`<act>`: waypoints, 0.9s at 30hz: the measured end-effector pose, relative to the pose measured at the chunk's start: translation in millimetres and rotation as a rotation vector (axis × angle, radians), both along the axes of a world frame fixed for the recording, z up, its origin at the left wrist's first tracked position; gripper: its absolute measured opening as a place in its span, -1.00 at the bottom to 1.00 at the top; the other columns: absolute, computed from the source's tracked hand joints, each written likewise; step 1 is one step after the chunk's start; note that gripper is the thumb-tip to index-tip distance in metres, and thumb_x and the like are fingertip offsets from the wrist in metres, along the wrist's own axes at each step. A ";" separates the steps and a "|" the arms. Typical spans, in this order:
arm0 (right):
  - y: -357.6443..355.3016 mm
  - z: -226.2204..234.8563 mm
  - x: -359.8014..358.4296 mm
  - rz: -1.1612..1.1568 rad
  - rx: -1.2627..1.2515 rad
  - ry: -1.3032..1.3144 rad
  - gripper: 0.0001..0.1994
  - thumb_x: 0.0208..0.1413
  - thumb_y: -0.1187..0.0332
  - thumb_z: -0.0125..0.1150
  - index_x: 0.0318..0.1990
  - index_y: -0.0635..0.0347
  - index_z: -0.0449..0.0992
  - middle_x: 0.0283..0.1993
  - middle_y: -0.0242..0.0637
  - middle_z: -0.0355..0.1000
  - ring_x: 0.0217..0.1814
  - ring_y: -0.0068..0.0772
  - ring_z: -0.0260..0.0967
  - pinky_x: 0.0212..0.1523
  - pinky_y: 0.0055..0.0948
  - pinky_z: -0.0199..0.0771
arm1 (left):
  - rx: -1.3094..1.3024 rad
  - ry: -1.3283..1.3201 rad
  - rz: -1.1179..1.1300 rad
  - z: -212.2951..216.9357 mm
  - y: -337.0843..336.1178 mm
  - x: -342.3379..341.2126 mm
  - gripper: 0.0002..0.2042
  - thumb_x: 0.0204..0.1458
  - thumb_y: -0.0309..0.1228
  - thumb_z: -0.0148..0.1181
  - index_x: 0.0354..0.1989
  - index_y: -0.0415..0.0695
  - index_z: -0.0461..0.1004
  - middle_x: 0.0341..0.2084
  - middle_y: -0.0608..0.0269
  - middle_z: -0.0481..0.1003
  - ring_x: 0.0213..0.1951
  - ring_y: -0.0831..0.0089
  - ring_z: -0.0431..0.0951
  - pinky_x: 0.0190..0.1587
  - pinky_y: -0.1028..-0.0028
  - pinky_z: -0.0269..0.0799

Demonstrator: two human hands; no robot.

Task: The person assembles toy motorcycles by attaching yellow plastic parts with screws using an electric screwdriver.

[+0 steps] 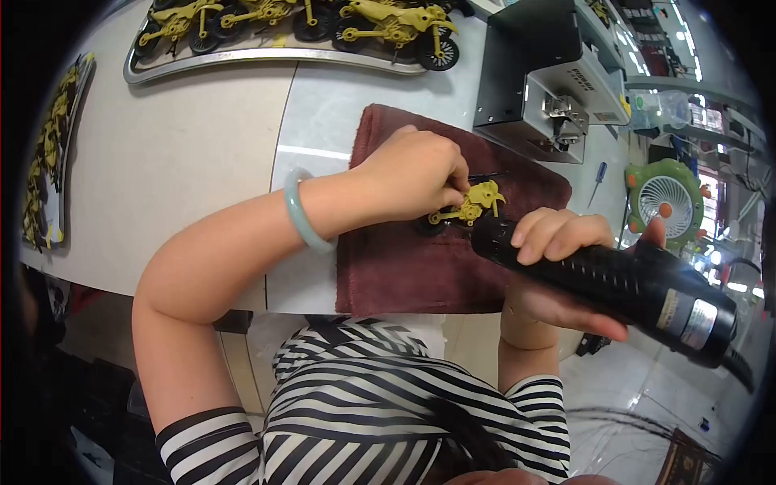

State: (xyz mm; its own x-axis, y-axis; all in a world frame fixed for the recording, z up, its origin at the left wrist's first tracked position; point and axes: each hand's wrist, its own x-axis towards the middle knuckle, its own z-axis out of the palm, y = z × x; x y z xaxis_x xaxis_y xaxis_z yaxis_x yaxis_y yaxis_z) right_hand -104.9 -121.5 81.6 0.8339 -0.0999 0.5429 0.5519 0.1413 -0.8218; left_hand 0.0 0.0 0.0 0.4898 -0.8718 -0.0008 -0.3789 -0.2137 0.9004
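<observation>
My left hand (416,174) pinches a small yellow toy motorcycle (473,206) and steadies it on a maroon cloth (404,267). A pale green bangle (301,212) circles that wrist. My right hand (558,242) grips a black electric screwdriver (622,287), whose front end meets the toy from the right. The tool's tip is hidden behind the toy and my fingers.
A metal tray (267,56) at the back holds several finished yellow toy motorcycles (396,28). Another tray of yellow parts (52,153) lies at the far left. A grey machine box (550,81) stands behind the cloth, with a small green fan (667,202) and a blue screwdriver (596,182) to its right.
</observation>
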 end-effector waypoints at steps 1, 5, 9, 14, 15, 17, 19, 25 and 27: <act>2.7 0.5 0.1 -0.013 -0.039 0.012 -0.06 -0.26 -0.36 -0.03 0.21 -0.10 -0.26 -0.39 -0.13 0.30 -0.49 -0.23 0.34 -0.37 -0.16 0.41 | -0.014 -0.038 0.003 -0.2 -0.6 -0.9 -0.87 -0.20 -0.40 0.23 -0.45 -0.14 0.56 -0.45 0.27 0.50 -0.27 0.34 0.47 -0.11 0.32 0.20; 10.2 -5.3 3.1 -0.024 -0.040 0.048 -0.11 -0.25 -0.26 0.09 0.16 -0.05 -0.19 -0.40 -0.12 0.30 -0.47 -0.21 0.33 -0.35 -0.18 0.41 | -0.043 -0.110 0.020 -3.3 -0.7 -2.7 -0.87 -0.21 -0.40 0.24 -0.45 -0.13 0.55 -0.46 0.28 0.49 -0.28 0.34 0.46 -0.16 0.37 0.21; 12.7 -13.9 4.3 0.012 -0.085 0.102 -0.14 -0.25 -0.23 0.11 0.12 -0.03 -0.16 -0.41 -0.10 0.31 -0.47 -0.20 0.34 -0.34 -0.17 0.41 | -0.005 -0.123 0.030 -4.3 4.0 -5.8 -0.85 -0.21 -0.39 0.24 -0.43 -0.13 0.56 -0.46 0.28 0.48 -0.26 0.34 0.46 -0.16 0.36 0.21; 7.0 -15.7 8.1 0.077 -0.093 0.092 -0.21 -0.24 -0.20 0.15 0.03 0.02 -0.09 -0.39 -0.08 0.32 -0.44 -0.19 0.35 -0.33 -0.17 0.41 | -0.002 -0.141 0.052 -2.7 0.6 -8.0 -0.85 -0.23 -0.39 0.24 -0.44 -0.13 0.56 -0.47 0.28 0.48 -0.26 0.34 0.46 -0.17 0.36 0.22; 6.5 -16.5 9.0 0.079 -0.092 0.094 -0.21 -0.24 -0.20 0.15 0.03 0.02 -0.09 -0.39 -0.08 0.32 -0.44 -0.19 0.35 -0.33 -0.17 0.41 | 0.000 -0.148 0.055 -2.9 0.3 -8.4 -0.85 -0.23 -0.39 0.24 -0.45 -0.13 0.56 -0.47 0.28 0.48 -0.27 0.33 0.46 -0.18 0.36 0.22; 4.9 -16.8 10.6 0.118 -0.071 0.083 -0.22 -0.22 -0.19 0.14 0.05 0.02 -0.06 -0.40 -0.06 0.33 -0.44 -0.16 0.34 -0.34 -0.17 0.39 | 0.000 -0.160 0.059 -2.3 -0.9 -7.7 -0.85 -0.24 -0.39 0.25 -0.46 -0.13 0.56 -0.48 0.27 0.48 -0.27 0.32 0.46 -0.19 0.36 0.22; 4.4 -16.6 9.5 0.154 -0.055 0.071 -0.26 -0.17 -0.15 0.16 0.05 0.03 -0.04 -0.40 -0.04 0.33 -0.45 -0.14 0.34 -0.34 -0.17 0.39 | -0.007 -0.178 0.056 -1.2 -3.0 -7.5 -0.85 -0.25 -0.38 0.25 -0.47 -0.13 0.56 -0.48 0.26 0.48 -0.28 0.31 0.45 -0.20 0.35 0.22; -7.9 -17.7 19.4 0.455 -0.226 -0.120 -0.33 0.00 0.05 0.16 0.13 0.11 -0.06 -0.42 0.06 0.36 -0.48 -0.06 0.36 -0.43 -0.13 0.38 | -0.092 -0.236 0.117 -3.7 5.0 -12.0 -0.87 -0.26 -0.41 0.25 -0.49 -0.14 0.55 -0.49 0.24 0.46 -0.29 0.28 0.43 -0.22 0.34 0.21; 7.8 3.4 1.8 0.168 -0.173 0.176 -0.37 0.00 -0.25 -0.12 -0.51 0.28 0.39 -0.67 -0.08 0.34 -0.65 -0.12 0.30 -0.51 -0.21 0.35 | -0.061 -0.188 0.104 -1.3 4.6 -16.1 -0.89 -0.25 -0.44 0.25 -0.49 -0.14 0.55 -0.50 0.24 0.44 -0.31 0.29 0.43 -0.22 0.34 0.19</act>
State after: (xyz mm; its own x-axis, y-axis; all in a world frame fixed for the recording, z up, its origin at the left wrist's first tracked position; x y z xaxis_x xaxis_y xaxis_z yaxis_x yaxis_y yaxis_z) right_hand -103.1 -113.7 85.0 0.9138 0.1284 0.3853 0.3795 0.0680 -0.9227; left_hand -16.1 4.6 -1.3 0.5634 -0.8124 0.1503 -0.5199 -0.2073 0.8287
